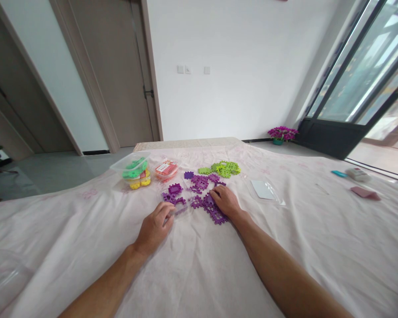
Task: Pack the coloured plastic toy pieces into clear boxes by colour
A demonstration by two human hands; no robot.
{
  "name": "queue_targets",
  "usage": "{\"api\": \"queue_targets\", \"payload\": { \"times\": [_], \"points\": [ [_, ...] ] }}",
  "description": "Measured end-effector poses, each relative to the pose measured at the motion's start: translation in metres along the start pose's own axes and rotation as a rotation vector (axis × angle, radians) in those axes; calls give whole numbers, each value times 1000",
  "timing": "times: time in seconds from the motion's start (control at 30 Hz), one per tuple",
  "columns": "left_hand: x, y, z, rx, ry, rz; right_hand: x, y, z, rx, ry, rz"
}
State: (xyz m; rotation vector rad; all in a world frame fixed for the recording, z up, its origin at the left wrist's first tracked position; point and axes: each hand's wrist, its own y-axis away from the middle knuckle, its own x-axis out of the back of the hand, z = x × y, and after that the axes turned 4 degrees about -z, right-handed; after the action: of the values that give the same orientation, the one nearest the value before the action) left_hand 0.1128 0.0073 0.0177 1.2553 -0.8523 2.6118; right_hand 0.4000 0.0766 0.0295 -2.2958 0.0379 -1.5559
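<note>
purple plastic, squarish and notched round the edges: that's the loose pile of pieces (pixel 200 182) spread mid-scene on a pale floral cloth (pixel 192 269). right hand (pixel 226 201) is resting on the right side of it, fingers bent down over some pieces, can't tell if it's pinching one. left hand (pixel 157 222) is half curled at the near edge of a shallow clear plastic box (pixel 185 208) just left of the pile, can't tell if it's gripping that either. more purple pieces sit inside the box. far side of the pile, slightly right, there's a heap of lime-green notched plastic pieces (pixel 228 169). far left, green plastic pieces (pixel 135 168) are stacked above yellow plastic pieces (pixel 141 181), with a labelled clear box of red pieces (pixel 166 169) just to the right.
</note>
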Motion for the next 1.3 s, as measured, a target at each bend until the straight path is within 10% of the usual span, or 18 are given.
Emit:
{"api": "queue_targets", "payload": {
  "times": [1.3],
  "points": [
    [0,0,0,-21,-14,4,-5,0,4,10,-8,-10]
  ]
}}
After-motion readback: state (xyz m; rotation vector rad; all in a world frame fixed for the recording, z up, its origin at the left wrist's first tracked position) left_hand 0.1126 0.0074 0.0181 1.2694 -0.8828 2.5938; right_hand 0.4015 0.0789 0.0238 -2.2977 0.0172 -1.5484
